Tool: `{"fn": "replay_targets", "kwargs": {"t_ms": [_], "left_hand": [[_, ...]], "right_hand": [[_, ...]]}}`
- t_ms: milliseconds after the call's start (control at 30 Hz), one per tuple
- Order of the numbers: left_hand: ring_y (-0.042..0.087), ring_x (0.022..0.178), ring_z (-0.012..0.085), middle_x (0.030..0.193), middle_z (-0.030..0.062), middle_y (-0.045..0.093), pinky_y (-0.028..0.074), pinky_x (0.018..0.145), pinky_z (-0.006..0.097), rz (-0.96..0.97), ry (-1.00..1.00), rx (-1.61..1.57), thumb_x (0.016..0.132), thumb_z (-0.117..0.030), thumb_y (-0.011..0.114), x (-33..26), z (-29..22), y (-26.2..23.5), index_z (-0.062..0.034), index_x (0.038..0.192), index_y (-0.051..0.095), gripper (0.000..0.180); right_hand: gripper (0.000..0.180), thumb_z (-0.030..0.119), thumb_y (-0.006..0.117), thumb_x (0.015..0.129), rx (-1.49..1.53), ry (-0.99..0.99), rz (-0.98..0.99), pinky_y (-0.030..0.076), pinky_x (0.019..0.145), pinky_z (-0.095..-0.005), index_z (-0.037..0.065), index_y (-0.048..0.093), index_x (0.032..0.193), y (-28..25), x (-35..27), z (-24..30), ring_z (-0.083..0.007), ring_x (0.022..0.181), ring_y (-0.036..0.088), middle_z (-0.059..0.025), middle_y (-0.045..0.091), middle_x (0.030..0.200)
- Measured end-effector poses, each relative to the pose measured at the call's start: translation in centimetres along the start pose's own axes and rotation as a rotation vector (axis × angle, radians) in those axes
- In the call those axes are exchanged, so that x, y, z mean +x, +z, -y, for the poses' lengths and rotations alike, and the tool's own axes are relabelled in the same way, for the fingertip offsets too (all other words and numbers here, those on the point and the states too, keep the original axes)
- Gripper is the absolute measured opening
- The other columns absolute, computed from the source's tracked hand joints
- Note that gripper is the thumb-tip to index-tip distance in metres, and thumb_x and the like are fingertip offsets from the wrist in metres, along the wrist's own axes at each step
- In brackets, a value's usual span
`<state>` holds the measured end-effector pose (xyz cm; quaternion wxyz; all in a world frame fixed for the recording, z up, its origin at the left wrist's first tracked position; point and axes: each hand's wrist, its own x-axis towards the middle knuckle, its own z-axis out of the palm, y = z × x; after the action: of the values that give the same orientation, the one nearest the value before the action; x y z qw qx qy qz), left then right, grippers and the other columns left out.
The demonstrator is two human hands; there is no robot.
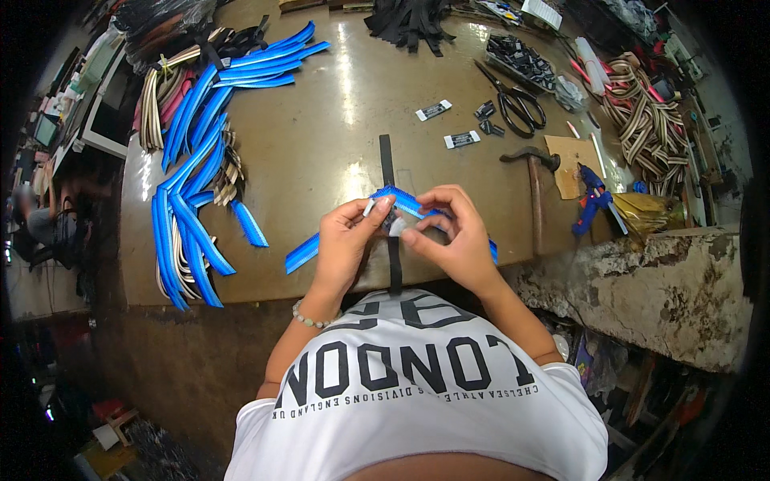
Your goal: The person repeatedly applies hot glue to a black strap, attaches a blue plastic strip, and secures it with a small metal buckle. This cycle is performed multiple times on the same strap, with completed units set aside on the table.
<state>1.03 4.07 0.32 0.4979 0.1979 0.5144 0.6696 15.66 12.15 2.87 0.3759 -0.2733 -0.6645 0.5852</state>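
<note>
My left hand is closed, its thumb and forefinger pinching a small dark-and-white piece. Beside it, my right hand has its thumb and fingers curled but apart, the thumb tip close to the piece's pale end. I cannot tell whether they touch. Under both hands lies a blue webbing strap, bent at its middle and partly hidden by my fingers. A narrow black strap crosses it, running toward me to the table's near edge.
Blue straps are heaped at the left. Two small black-and-white packets, black scissors, a hammer and a blue glue gun lie at the right. Beyond them are a tray of black buckles and striped straps.
</note>
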Motion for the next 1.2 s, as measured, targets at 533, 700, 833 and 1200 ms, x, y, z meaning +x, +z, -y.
{"fn": "replay_targets", "kwargs": {"t_ms": [533, 700, 833, 1200], "left_hand": [[0.055, 0.072, 0.0042, 0.084, 0.002, 0.065, 0.042, 0.061, 0.019, -0.053, 0.5, 0.63, 0.085, 0.0, 0.07, -0.8, -1.0, 0.1, -0.0008, 0.109, 0.073, 0.024], [0.058, 0.073, 0.007, 0.084, 0.004, 0.064, 0.046, 0.064, 0.021, -0.083, 0.541, 0.576, 0.087, 0.002, 0.066, -0.6, -0.8, 0.2, 0.0001, 0.108, 0.072, 0.022], [0.064, 0.072, 0.0141, 0.084, 0.0108, 0.069, 0.051, 0.065, 0.026, -0.12, 0.535, 0.678, 0.085, 0.001, 0.067, -0.6, -0.8, 0.2, -0.0016, 0.107, 0.072, 0.023], [0.069, 0.089, 0.016, 0.098, 0.0158, 0.072, 0.054, 0.078, 0.028, -0.114, 0.459, 0.528, 0.093, 0.0, 0.058, -0.8, -1.3, 1.4, 0.0066, 0.103, 0.068, 0.015]], "right_hand": [[0.017, 0.02, 0.051, 0.101, 1.063, 0.437, 0.299, 0.049, 0.079, -0.0308, 0.004, 0.055, 0.107, -0.2, 0.7, -3.6, -0.0138, 0.092, 0.058, -0.0066, 0.06, 0.096], [0.023, 0.008, 0.065, 0.094, 0.533, 0.21, 0.144, 0.048, 0.079, -0.0223, -0.001, 0.055, 0.113, 2.3, -0.8, -2.6, -0.0084, 0.087, 0.056, -0.0047, 0.058, 0.096], [0.02, 0.005, 0.063, 0.095, 0.367, 0.165, 0.012, 0.045, 0.082, -0.0231, -0.001, 0.057, 0.112, 2.5, -0.9, -2.4, -0.0084, 0.092, 0.054, -0.0044, 0.056, 0.106], [0.011, 0.009, 0.053, 0.1, 0.314, -0.043, 0.283, 0.04, 0.095, -0.0295, -0.002, 0.055, 0.103, 0.6, -1.6, -1.7, -0.0146, 0.102, 0.052, -0.0084, 0.056, 0.108]]}}
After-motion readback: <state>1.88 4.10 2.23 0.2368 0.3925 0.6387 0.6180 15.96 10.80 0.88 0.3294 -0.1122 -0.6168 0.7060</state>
